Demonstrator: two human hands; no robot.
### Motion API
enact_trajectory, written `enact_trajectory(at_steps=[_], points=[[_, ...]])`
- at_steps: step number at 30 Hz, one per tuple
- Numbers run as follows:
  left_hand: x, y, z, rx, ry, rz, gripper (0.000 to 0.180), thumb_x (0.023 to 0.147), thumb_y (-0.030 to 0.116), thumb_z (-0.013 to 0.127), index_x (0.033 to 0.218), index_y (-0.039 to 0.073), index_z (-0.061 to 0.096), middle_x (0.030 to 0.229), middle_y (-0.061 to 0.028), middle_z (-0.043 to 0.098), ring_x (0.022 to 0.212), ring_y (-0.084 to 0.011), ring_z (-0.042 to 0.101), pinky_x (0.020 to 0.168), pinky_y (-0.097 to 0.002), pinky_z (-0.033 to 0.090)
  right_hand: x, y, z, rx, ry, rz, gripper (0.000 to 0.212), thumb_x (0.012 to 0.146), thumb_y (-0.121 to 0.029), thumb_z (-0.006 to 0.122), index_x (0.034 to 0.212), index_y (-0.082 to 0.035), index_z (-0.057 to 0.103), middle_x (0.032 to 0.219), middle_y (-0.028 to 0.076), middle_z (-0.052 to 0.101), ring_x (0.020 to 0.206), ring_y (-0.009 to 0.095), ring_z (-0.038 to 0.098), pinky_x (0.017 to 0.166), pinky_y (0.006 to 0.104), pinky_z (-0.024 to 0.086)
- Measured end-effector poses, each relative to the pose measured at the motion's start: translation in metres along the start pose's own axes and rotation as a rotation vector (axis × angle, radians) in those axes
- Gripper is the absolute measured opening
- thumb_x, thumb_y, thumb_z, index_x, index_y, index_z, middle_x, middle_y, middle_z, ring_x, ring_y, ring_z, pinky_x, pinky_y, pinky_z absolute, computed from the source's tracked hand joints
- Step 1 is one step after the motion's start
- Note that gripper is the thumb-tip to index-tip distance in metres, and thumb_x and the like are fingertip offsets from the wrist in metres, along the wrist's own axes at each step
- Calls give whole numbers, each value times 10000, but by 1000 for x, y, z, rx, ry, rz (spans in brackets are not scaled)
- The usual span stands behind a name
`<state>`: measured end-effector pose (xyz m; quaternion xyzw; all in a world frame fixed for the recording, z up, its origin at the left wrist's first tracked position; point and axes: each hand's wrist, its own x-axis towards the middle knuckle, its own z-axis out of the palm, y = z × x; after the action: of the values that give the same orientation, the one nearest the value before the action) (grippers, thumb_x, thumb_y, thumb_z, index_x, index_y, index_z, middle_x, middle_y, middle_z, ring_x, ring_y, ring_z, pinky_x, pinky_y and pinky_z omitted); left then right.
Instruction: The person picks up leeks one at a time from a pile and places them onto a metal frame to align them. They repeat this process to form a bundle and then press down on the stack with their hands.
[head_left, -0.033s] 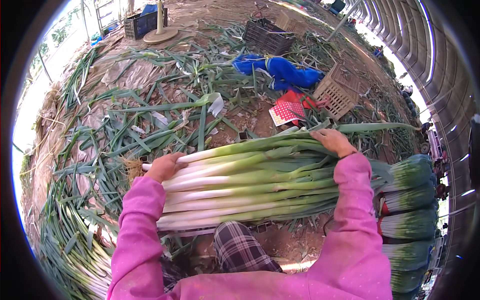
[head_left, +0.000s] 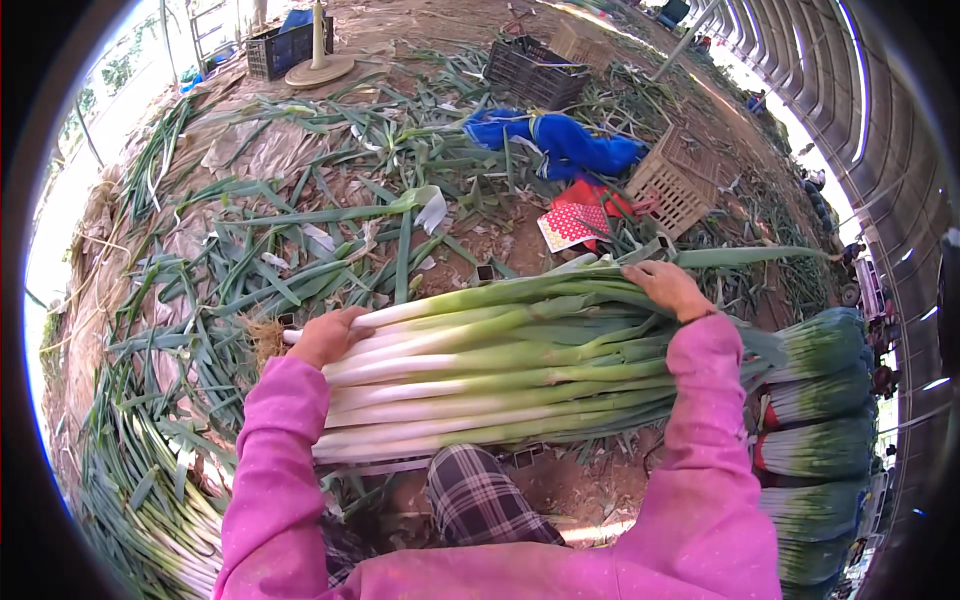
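A wide layer of long green onions (head_left: 470, 376) lies side by side in front of me, white stems to the left, green leaves to the right. At the far left corner, my left hand (head_left: 327, 337) is closed round the white end of the farthest green onion; its roots stick out beyond my fingers. My right hand (head_left: 668, 287) grips the leaves at the far right side, thumb and fingers partly hidden. Below the layer shows my plaid-covered knee (head_left: 480, 490).
Wrapped green onion bundles (head_left: 815, 447) are stacked at the right. Loose green onions (head_left: 165, 490) lie at the lower left. Cut leaves (head_left: 290, 270) litter the soil. Beyond are a blue cloth (head_left: 560, 143), a red-and-white dotted packet (head_left: 575, 226), a tan crate (head_left: 672, 190) and a black crate (head_left: 535, 75).
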<state>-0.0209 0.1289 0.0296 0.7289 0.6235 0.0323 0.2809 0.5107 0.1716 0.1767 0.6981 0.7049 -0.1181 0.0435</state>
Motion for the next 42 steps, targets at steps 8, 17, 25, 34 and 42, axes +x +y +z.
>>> enact_trajectory(at_steps=[8,17,25,34,42], points=[[12,-13,9,-10,0,75,453,867,477,558,1214,187,548,1073,-162,630,1016,-340,586,851,-425,453,29,65,15,-38,181,244,866,733,-687,579,1182,53,540,1239,280,514,1181,362,491,978,420,390],[13,10,1,52,-96,31,532,883,531,502,1268,165,484,1079,-179,623,1031,-349,580,848,-437,448,60,105,-7,-266,-9,485,870,629,-652,680,1147,42,594,1137,282,586,1096,362,570,939,415,432],[-16,-7,-17,139,326,213,452,864,392,583,1234,140,520,1040,-168,624,999,-351,585,852,-441,451,-54,-96,-46,96,487,-590,244,761,-22,611,1004,-12,636,1010,146,642,971,318,599,857,387,467],[-103,-19,-18,-53,259,30,397,879,343,569,1234,167,562,1198,-139,570,1092,-329,542,941,-411,427,-46,-157,55,-95,190,-696,239,700,-190,700,906,-78,654,957,58,593,953,285,543,834,398,462],[-120,21,43,139,12,-58,722,885,613,396,1474,243,200,1539,-168,50,1397,-437,44,1073,-646,60,-89,-153,83,-159,136,-599,625,742,-384,708,1198,12,547,1310,161,457,1215,335,422,996,397,392]])
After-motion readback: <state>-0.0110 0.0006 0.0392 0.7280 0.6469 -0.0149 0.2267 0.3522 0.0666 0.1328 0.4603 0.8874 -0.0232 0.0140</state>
